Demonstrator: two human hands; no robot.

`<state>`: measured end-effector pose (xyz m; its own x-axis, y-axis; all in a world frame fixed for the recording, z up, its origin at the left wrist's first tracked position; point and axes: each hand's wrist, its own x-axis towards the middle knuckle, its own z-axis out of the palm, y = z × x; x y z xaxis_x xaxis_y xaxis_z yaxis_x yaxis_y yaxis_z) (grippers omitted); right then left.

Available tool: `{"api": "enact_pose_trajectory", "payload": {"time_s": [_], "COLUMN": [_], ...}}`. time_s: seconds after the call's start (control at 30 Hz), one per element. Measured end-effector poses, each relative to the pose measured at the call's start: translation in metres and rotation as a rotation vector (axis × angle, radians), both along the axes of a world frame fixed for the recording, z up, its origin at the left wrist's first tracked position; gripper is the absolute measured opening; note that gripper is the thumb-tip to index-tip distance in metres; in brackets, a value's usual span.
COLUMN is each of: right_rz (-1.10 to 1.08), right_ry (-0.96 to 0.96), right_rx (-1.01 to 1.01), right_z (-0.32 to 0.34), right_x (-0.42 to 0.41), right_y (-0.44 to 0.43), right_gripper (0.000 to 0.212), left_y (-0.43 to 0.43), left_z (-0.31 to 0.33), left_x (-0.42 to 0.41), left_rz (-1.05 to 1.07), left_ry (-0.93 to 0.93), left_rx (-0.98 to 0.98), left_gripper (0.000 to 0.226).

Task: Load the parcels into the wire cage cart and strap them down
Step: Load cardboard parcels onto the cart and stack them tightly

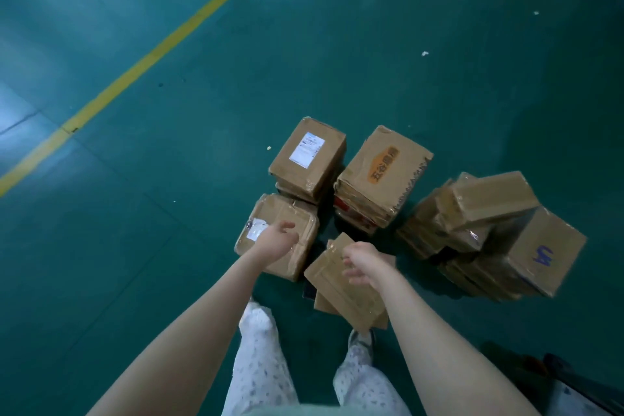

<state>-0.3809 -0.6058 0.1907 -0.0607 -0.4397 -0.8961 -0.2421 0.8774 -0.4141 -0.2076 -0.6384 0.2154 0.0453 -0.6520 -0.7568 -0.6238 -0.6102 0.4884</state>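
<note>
Head: parcel (334,294) apparently lengthwise diagonal

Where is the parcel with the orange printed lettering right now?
In the head view, the orange-lettered parcel tops the middle stack on the green floor, right of the far white-labelled parcel, left of the tumbled pile, beyond the right hand.

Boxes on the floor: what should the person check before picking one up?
1. Left hand free: ok, open over the near labelled box.
2. Right hand free: ok, open over the flat parcel.
3. Grip on any box: not ok, none held yet.
4. Far right stack steady: not ok, boxes sit askew.
5. Cage cart ready: cannot tell, not in view.
</note>
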Motion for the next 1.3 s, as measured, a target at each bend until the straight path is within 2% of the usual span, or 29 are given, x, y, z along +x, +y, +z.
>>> {"api": "enact_pose_trajectory", "payload": {"time_s": [0.17, 0.33, 0.57, 0.63, 0.73, 0.8, 0.87, 1.0, 1.1, 1.2, 1.3], "right_rz": [-0.109, -0.241, -0.342, -0.405, -0.489, -0.524, -0.583, -0.784, -0.831, -0.901, -0.937], "right_ry": [0.020, 0.022, 0.088, 0.109, 0.172, 0.227, 0.204, 0.028, 0.089, 0.143, 0.161], "right_rx": [0.017, 0.016, -0.008, -0.011, -0.025, -0.048, -0.019, 0.014, -0.073, -0.213, -0.308], "right_z": [-0.046, -0.097, -0.205, -0.231, -0.267, -0.293, -0.313, -0.324, -0.319, -0.302, -0.277], "right_x": [0.042, 0.086, 0.123, 0.124, 0.121, 0.119, 0.119, 0.130, 0.138, 0.144, 0.148], "right_y": [-0.065, -0.128, -0.198, -0.216, -0.233, -0.241, -0.248, -0.258, -0.262, -0.262, -0.268], "right_gripper": [0.029, 0.025, 0.015, 0.026, 0.056, 0.064, 0.062, 0.052, 0.051, 0.023, 0.016], "left_y": [-0.073, -0.154, -0.256, -0.274, -0.292, -0.303, -0.311, -0.312, -0.315, -0.319, -0.326], "left_z": [-0.047, -0.096, -0.204, -0.236, -0.274, -0.298, -0.317, -0.333, -0.333, -0.318, -0.296], "left_x": [0.045, 0.087, 0.124, 0.128, 0.122, 0.117, 0.112, 0.109, 0.109, 0.107, 0.101], "left_rz": [-0.029, -0.182, -0.256, -0.231, -0.196, -0.154, -0.107, -0.120, -0.049, 0.037, 0.112], "left_ry": [-0.015, -0.114, -0.125, -0.106, -0.067, -0.040, 0.002, 0.067, 0.109, 0.143, 0.163], "left_rx": [0.048, 0.049, 0.058, 0.067, 0.082, 0.080, 0.135, 0.227, 0.154, 0.039, -0.041], "left_gripper": [0.045, 0.050, 0.053, 0.055, 0.059, 0.064, 0.067, 0.052, 0.049, 0.034, 0.026]}}
